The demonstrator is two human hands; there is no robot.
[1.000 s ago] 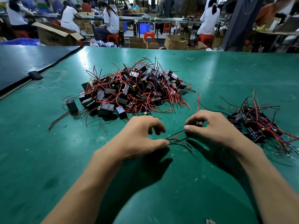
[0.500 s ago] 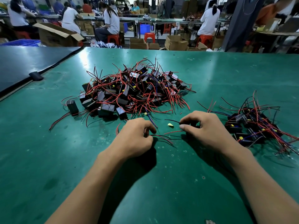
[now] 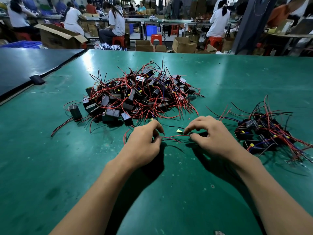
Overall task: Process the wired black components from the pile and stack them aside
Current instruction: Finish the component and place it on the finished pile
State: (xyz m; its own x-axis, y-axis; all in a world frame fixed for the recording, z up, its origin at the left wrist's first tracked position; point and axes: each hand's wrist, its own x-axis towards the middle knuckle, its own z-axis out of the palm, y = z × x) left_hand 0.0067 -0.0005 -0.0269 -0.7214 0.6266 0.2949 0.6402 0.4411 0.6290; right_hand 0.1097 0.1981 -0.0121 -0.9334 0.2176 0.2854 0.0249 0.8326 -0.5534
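Your left hand (image 3: 145, 141) and right hand (image 3: 213, 134) sit just on the near side of the big pile of wired black components (image 3: 138, 97), low over the green bench (image 3: 50, 167). Both hands are curled. Your left thumb and forefinger pinch one end of a thin red wire (image 3: 176, 136), and your right fingertips pinch its other end, so the wire runs between them just above the bench. A dark shape shows under your right fingers; you cannot tell from here whether it is the component's body. A small yellow tag (image 3: 179, 131) lies just beyond the wire, between it and the pile.

To the right of the pile, well apart from it, lies the smaller stack of components (image 3: 264, 134), their red and black leads trailing outward. One lone black component (image 3: 75, 111) stands just left of the pile. Farther left of the pile is a dark sheet (image 3: 25, 65) with a black clip (image 3: 37, 79) at its edge. Beyond the pile, seated workers (image 3: 116, 22), cardboard boxes (image 3: 55, 37) and red stools (image 3: 155, 39) fill the room.
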